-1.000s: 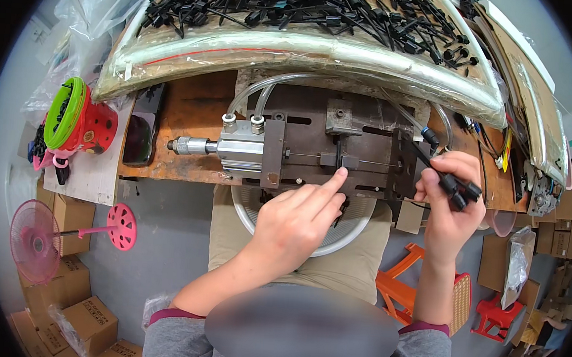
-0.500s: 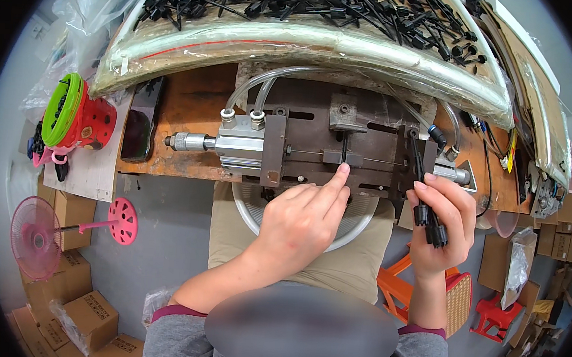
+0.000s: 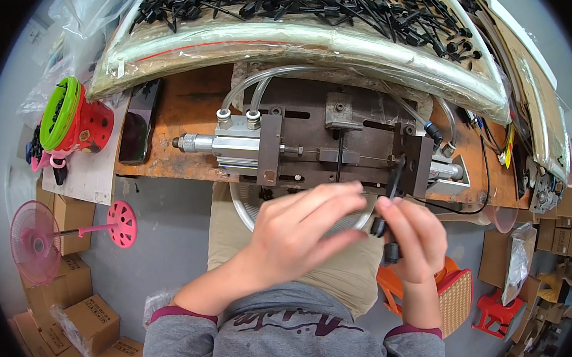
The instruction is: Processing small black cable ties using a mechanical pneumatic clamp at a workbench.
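My right hand (image 3: 409, 237) grips a bundle of thin black plastic strips (image 3: 390, 199) that stick up toward the metal press fixture (image 3: 321, 148). My left hand (image 3: 302, 229) hovers just below the fixture's front edge, fingers spread and reaching toward the strips; whether it touches them is unclear. One black strip (image 3: 339, 157) stands in the fixture's middle slot. A large heap of the same black strips (image 3: 298, 3) lies in the plastic-lined tray (image 3: 295, 46) behind the fixture.
A pneumatic cylinder (image 3: 228, 144) with clear hoses sits on the rusty bench (image 3: 185, 105). A red and green fan part (image 3: 74, 120) and a dark phone (image 3: 135, 138) lie left. Pink fan parts (image 3: 36, 240), cardboard boxes (image 3: 90, 321) and an orange stool (image 3: 453, 296) are on the floor.
My left hand has drawn back from the fixture's slot toward my right hand. My right hand has moved left and down with the strips, closer to my body.
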Available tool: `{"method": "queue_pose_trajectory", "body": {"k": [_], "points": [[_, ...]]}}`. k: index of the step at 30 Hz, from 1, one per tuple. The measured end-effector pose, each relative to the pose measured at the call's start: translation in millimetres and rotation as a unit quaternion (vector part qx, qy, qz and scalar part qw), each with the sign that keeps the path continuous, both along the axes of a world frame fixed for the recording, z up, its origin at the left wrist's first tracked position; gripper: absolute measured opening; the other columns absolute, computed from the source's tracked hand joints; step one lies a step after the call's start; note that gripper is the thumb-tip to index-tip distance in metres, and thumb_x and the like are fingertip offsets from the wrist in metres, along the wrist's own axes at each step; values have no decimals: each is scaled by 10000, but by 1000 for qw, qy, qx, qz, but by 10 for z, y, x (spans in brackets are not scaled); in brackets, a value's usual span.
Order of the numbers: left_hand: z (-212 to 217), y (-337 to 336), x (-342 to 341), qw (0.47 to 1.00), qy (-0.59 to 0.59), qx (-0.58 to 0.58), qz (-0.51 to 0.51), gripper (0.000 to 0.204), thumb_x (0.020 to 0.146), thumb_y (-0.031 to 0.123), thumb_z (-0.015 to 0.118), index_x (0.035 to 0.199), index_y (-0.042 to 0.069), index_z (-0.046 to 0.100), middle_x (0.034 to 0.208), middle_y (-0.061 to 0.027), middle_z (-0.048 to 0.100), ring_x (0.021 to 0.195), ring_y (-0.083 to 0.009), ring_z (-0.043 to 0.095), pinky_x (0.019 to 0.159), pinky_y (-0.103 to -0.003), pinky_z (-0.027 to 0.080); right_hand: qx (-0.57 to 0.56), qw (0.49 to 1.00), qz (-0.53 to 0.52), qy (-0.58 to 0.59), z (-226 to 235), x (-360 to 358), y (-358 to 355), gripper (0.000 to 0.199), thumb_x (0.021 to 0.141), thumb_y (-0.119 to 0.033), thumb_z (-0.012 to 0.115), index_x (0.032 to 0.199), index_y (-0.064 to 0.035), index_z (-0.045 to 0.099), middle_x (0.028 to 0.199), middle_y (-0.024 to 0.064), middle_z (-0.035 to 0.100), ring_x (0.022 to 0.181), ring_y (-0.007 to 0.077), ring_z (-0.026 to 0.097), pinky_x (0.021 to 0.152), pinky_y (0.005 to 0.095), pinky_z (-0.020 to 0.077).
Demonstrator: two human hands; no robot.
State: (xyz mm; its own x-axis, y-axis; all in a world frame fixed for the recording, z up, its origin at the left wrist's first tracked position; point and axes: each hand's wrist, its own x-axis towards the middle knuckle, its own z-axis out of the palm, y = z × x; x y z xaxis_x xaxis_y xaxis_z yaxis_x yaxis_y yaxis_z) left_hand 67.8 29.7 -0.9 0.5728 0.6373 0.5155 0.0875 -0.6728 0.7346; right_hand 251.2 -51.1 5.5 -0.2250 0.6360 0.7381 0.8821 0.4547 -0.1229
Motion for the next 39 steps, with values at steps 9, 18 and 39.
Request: {"method": "queue_pose_trajectory", "body": {"k": [9, 18, 39], "points": [[10, -78, -108, 999, 13, 44, 25, 339, 682, 16, 832, 996, 9, 703, 1076, -144, 691, 810, -226, 695, 650, -305, 564, -13, 1000, -5, 12, -11, -12, 106, 373, 671, 0, 666, 1031, 88, 705, 1055, 227, 691, 830, 278, 714, 691, 327, 599], [-212, 21, 52, 956, 181, 208, 99, 252, 702, 127, 800, 926, 48, 715, 1213, -99, 681, 639, -146, 645, 574, -246, 500, 41, 982, -10, 183, -224, -28, 130, 311, 734, 97, 710, 1042, 60, 680, 1040, 203, 714, 845, 274, 722, 692, 328, 585], [45, -21, -174, 998, -18, -40, -55, 375, 642, 7, 844, 1002, 31, 742, 1031, -114, 706, 837, -190, 684, 655, -289, 566, 9, 999, 2, 33, -34, -14, 167, 328, 693, -5, 728, 1010, 78, 712, 1042, 205, 694, 834, 281, 716, 710, 340, 606]]}}
